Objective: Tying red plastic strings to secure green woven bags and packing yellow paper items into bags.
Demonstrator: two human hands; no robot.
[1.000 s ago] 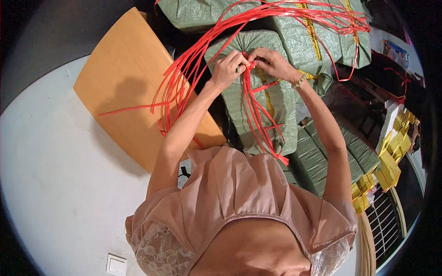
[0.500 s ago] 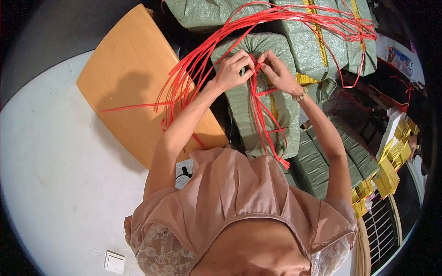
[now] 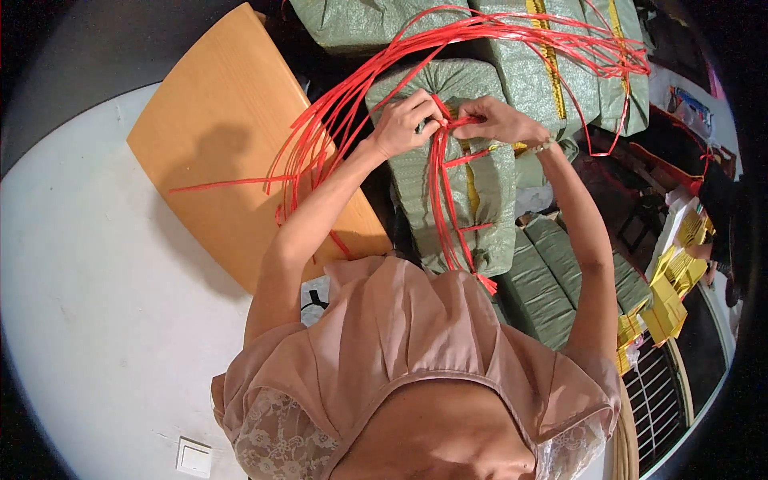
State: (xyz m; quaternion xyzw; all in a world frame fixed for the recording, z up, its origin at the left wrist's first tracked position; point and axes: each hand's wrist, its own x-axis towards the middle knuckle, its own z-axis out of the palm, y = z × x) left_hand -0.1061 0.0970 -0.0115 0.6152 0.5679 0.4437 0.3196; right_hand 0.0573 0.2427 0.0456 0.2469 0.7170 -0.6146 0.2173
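A green woven-plastic bale (image 3: 494, 204) stands in front of me, bound with red plastic strapping cord (image 3: 445, 196). Near its far end my left hand (image 3: 408, 126) pinches the cord at a crossing or knot. My right hand (image 3: 498, 120) grips a short length of the same cord and holds it out to the right, fingers closed. Loose cord ends hang down the bale toward my body. A large bundle of red cord strands (image 3: 384, 68) arcs from the wooden panel across to the bales at the far right.
A light wooden tabletop or panel (image 3: 216, 136) is on the left, beside a white wall with a switch (image 3: 194, 457). More green bales (image 3: 520, 56) stand beyond; darker green packages (image 3: 552, 280) lie at right. Yellow packets (image 3: 668, 308) sit near a metal rack (image 3: 658, 400).
My right hand has moved right, away from my left, drawing a cord end out sideways. My left hand stays at the crossing. The view has shifted slightly.
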